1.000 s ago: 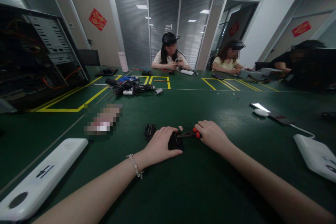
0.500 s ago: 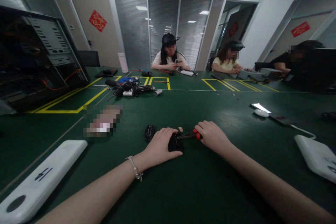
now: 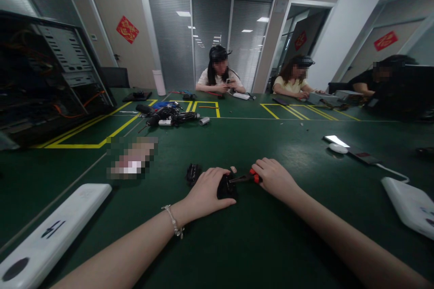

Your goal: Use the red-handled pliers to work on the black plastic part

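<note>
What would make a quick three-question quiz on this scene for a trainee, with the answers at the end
1. Multiple choice: what does the right hand hold?
a) a phone
b) red-handled pliers
c) a bottle

2. True or false: the left hand holds a black part.

3. Fill in the blank: the angular outlines marked on the green table are coloured ____.

Key: 1 b; 2 true; 3 yellow.
</note>
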Demonstrator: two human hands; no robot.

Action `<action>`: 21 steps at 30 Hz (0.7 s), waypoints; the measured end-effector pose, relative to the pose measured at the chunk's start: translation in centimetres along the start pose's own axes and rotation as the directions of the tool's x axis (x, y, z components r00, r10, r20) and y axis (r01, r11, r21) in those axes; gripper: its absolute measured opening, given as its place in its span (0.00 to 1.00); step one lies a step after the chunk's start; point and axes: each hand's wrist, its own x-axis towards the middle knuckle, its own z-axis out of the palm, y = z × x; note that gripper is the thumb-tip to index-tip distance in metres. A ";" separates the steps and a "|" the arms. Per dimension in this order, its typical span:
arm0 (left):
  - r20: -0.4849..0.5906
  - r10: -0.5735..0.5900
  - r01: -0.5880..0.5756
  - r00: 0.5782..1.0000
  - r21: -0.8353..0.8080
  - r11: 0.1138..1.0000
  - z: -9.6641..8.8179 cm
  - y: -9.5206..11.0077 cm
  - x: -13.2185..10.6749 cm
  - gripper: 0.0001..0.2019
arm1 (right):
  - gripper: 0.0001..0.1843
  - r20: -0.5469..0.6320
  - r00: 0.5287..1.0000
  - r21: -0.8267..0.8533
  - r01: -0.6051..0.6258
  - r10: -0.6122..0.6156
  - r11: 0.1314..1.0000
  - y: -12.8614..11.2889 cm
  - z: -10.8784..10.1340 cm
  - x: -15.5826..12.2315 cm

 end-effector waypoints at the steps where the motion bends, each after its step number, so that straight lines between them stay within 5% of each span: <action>1: -0.001 0.003 -0.003 1.000 0.001 1.000 0.0 0.0 0.0 0.30 | 0.13 0.007 1.000 0.000 -0.001 0.001 1.000 0.1 0.0 0.0; 21: 0.012 -0.005 0.005 1.000 0.001 1.000 -0.2 0.2 0.0 0.30 | 0.13 0.016 1.000 0.004 0.003 -0.003 1.000 0.2 0.3 0.0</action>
